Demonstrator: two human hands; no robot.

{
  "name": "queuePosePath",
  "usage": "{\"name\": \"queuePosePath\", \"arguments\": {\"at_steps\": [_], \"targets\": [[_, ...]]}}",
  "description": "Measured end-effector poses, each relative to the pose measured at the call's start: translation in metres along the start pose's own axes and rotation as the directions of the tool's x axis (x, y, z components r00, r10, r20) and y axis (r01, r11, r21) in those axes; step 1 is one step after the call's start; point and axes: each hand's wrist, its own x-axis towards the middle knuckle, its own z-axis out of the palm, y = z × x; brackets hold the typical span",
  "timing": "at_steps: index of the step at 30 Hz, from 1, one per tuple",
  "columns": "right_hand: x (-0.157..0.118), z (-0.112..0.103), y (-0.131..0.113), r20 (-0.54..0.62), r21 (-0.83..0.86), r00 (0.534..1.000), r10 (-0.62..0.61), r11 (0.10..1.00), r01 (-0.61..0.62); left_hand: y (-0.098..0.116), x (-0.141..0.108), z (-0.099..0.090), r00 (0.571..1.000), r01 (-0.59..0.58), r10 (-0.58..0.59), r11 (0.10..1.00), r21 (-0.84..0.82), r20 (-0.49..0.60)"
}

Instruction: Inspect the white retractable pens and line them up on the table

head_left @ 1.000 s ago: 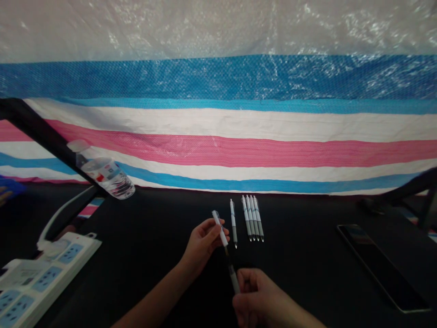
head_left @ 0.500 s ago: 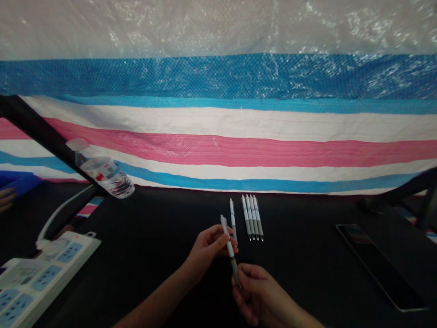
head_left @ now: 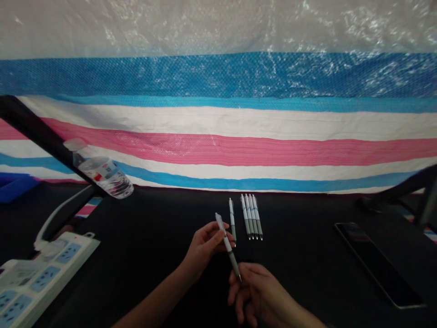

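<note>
A white retractable pen with a grey grip (head_left: 228, 244) slants downward to the right, its tip toward me. My left hand (head_left: 206, 246) is closed on its upper barrel, thumb on top and fingers behind. At the tip end, my right hand (head_left: 256, 289) has its fingers loosely curled and apart. The pen tip shows in front of those fingers; whether they touch it I cannot tell. Just beyond my left fingers lies a single similar pen (head_left: 232, 216). To its right, several matching pens (head_left: 251, 216) lie side by side, tips toward me.
A black table (head_left: 300, 273) carries a dark phone (head_left: 378, 264) on the right and a white power strip (head_left: 51, 273) on the left. A clear bottle (head_left: 109, 177) leans near a black bar (head_left: 41, 132). Behind hangs a striped plastic sheet (head_left: 218, 150); a blue tray (head_left: 15, 184) is far left.
The held pen's top has swung left and its tip has risen slightly. My right fingers have loosened and spread from the tip. Another person's hand at far left has gone from view.
</note>
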Motion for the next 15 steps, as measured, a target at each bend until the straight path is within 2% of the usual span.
{"name": "queuePosePath", "arguments": {"at_steps": [5, 11, 15], "targets": [[0.0002, 0.0007, 0.0015, 0.017, -0.053, 1.0, -0.003, 0.999, 0.004, -0.0009, 0.0, -0.0016, 1.0, -0.002, 0.002, 1.0, 0.024, 0.01], [-0.0018, 0.0021, -0.0017, -0.002, 0.008, 1.0, 0.013, 1.0, -0.013, -0.0009, -0.0005, -0.0004, 1.0, -0.001, 0.001, 1.0, 0.015, 0.002], [-0.0022, 0.0019, -0.002, 0.007, -0.052, 1.0, 0.015, 0.999, -0.015, -0.0018, -0.0006, -0.0003, 1.0, -0.002, 0.002, 1.0, 0.021, 0.004]]}}
